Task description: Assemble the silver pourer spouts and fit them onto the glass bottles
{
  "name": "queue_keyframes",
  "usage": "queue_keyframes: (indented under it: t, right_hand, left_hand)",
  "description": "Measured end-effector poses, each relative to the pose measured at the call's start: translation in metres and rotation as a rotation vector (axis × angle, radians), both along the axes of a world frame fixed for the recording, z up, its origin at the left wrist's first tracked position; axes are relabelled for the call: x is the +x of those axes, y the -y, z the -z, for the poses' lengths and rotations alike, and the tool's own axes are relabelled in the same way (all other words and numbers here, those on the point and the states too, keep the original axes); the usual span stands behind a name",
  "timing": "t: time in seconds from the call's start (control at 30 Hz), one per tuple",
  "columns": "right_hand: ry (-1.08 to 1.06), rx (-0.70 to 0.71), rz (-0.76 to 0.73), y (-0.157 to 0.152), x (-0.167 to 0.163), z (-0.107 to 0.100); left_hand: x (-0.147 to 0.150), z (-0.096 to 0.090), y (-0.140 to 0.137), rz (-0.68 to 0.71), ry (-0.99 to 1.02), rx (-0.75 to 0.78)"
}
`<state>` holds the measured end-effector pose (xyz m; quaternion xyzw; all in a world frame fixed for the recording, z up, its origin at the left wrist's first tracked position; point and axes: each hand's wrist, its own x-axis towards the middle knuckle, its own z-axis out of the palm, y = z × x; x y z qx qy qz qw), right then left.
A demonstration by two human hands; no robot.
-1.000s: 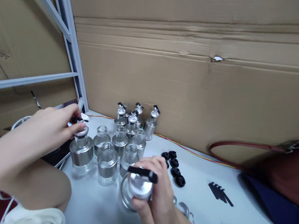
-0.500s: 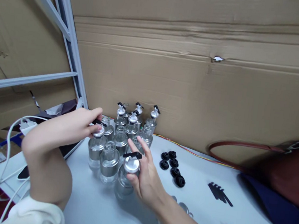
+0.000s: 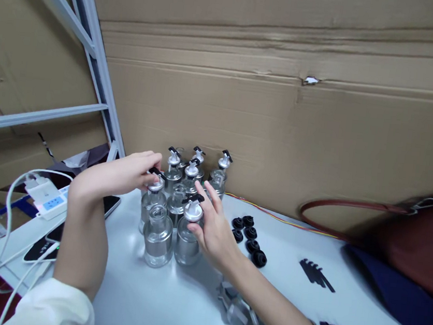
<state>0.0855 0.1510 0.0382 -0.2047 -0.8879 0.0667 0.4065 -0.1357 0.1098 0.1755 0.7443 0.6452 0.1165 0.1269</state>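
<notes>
My left hand [image 3: 139,173] reaches over a clear glass bottle [image 3: 147,208] at the left of a close group, its fingers pinching the silver pourer top with the black lever. My right hand [image 3: 214,229] grips the shoulder of the front right bottle [image 3: 187,245], thumb in front and fingers stretched behind; a silver pourer [image 3: 193,212] with a black lever caps it. Between them stands an uncapped bottle [image 3: 158,239], and another open one [image 3: 176,202] is behind. Several bottles with pourers [image 3: 174,156] stand upright at the back.
Black ring-like parts [image 3: 250,232] lie right of the bottles, with flat black pieces [image 3: 316,274] farther right. Loose silver pourers [image 3: 242,314] lie partly under my right forearm. A power strip [image 3: 50,201] and cables are at left, a brown bag [image 3: 418,248] at right, cardboard [image 3: 267,126] behind.
The left-hand bottle has shifted right and backward. My right hand has moved its bottle away from me, toward the group. More of the pourers under my right forearm now show.
</notes>
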Motion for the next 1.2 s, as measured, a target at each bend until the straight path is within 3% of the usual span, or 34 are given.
queue_keyframes:
  t: [0.13, 0.2, 0.3, 0.37, 0.5, 0.63, 0.77, 0.97, 1.07, 1.13, 1.2]
  right_hand:
    - [-0.096, 0.126, 0.106, 0.01, 0.002, 0.0]
    - [-0.121, 0.254, 0.081, 0.022, 0.002, -0.001]
    - [0.117, 0.518, -0.125, 0.042, -0.002, -0.003]
    - [0.313, 0.602, -0.182, 0.053, -0.009, -0.002]
    - [0.461, 0.564, -0.11, 0.063, -0.022, 0.007]
    - [0.476, 0.542, -0.094, 0.062, -0.026, 0.011]
    - [0.474, 0.543, -0.084, 0.06, -0.027, 0.004]
    - [0.519, 0.578, -0.071, 0.057, -0.023, 0.003]
    - [0.389, 0.584, -0.09, 0.062, -0.017, 0.005]
    - [0.09, 0.564, -0.076, 0.064, -0.013, 0.003]
    - [-0.261, 0.441, 0.024, 0.064, -0.01, -0.002]
  left_hand:
    - [0.003, -0.002, -0.001, -0.012, -0.1, 0.031]
    - [0.001, -0.002, -0.001, -0.031, -0.119, 0.035]
    - [-0.006, -0.002, -0.003, -0.042, -0.045, 0.006]
    - [-0.013, -0.002, -0.008, -0.019, 0.056, -0.007]
    - [-0.027, 0.002, -0.025, -0.11, 0.155, 0.138]
    - [-0.037, 0.012, -0.043, -0.238, 0.103, -0.059]
    - [-0.038, 0.019, -0.053, -0.172, 0.107, -0.186]
    - [-0.035, 0.022, -0.059, -0.064, 0.073, -0.166]
    - [-0.033, 0.023, -0.061, -0.056, 0.039, -0.153]
    - [-0.033, 0.024, -0.063, -0.081, 0.015, -0.145]
    - [-0.033, 0.024, -0.063, -0.131, -0.014, -0.129]
